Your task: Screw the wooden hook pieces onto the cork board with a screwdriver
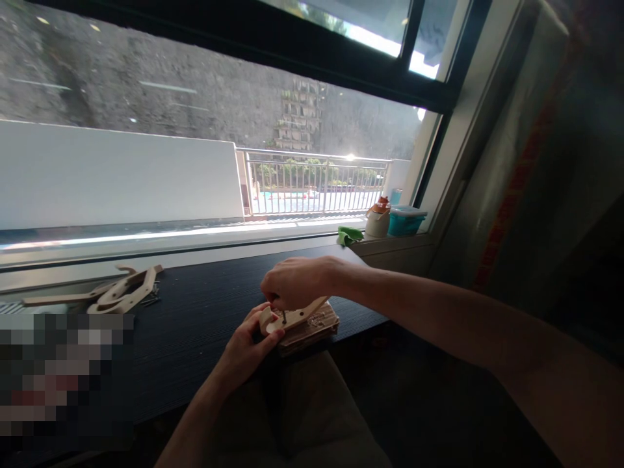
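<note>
A pale curved wooden piece point(292, 320) with dark holes lies on a brown wooden block point(312, 335) near the front edge of the dark table. My left hand point(249, 344) grips the rounded left end of the curved piece, thumb at the front and fingers behind. Just above that end, my right hand point(299, 283) is closed in a fist, palm down. A thin dark screw or shaft point(284, 317) stands in the piece under the right fist. What the right fingers hold is hidden.
More curved wooden pieces point(129, 292) lie at the left of the dark table point(205, 325), with several screws point(153, 296) beside them. By the window are a green cloth point(350, 235), a bottle with an orange top point(377, 220) and a teal container point(406, 222). The lower left is blurred out.
</note>
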Tool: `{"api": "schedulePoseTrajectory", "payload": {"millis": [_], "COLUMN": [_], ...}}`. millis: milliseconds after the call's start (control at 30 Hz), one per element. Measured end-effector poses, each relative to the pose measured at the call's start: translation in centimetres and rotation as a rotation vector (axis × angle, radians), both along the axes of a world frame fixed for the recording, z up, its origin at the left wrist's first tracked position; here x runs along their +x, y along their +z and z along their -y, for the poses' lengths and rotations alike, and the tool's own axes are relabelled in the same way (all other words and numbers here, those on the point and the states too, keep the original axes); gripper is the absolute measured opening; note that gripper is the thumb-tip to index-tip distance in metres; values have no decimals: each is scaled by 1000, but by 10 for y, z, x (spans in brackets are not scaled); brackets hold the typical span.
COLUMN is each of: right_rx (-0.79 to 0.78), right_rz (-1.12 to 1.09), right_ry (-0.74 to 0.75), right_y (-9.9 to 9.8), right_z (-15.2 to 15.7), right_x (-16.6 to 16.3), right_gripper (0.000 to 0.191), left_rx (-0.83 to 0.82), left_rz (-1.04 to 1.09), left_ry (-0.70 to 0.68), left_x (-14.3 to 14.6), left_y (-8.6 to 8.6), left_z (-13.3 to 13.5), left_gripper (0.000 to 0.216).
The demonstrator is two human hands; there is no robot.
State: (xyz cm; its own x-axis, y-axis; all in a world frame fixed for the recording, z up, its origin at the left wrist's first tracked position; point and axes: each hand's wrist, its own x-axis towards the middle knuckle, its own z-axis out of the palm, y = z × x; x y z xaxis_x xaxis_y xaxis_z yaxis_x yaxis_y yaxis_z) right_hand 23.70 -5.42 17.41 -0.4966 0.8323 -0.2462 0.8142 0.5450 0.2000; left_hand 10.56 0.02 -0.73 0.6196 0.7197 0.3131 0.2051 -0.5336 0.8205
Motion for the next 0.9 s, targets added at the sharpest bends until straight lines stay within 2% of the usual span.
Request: {"api": "schedulePoseTrajectory", "payload": {"millis": [633, 900], "right_rx": [22, 20], "right_rz": [-75, -119], "right_ry": [4, -10], "right_y": [-2, -5], "right_z": [4, 1], "right_x": [6, 10], "right_gripper": [23, 24], "left_rx": [-11, 11], "left_rz": [11, 8], "left_ry": [28, 17], "left_x": [0, 0], "left_y": [9, 7], "left_z": [5, 4], "left_gripper": [31, 27]}}
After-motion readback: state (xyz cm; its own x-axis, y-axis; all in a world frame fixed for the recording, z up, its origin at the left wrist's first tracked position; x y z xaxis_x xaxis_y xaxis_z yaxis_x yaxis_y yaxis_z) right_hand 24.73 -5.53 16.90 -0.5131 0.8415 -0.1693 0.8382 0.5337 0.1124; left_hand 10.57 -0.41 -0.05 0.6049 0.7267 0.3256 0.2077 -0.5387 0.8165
